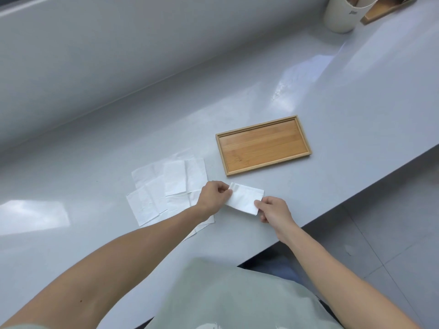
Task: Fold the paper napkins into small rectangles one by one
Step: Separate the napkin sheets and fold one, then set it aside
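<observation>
A white paper napkin point(244, 198), folded to a narrow rectangle, lies on the grey counter between my hands. My left hand point(212, 195) pinches its left end, where a small flap stands lifted. My right hand point(273, 210) pinches its lower right corner. To the left, several unfolded white napkins point(164, 188) lie spread and overlapping, partly hidden under my left forearm.
An empty wooden tray point(262, 144) sits just beyond the napkin. A cream cup point(342, 13) and a wooden board point(384, 10) stand at the far right back. The counter's front edge point(332, 205) runs diagonally right of my right hand, with tiled floor below.
</observation>
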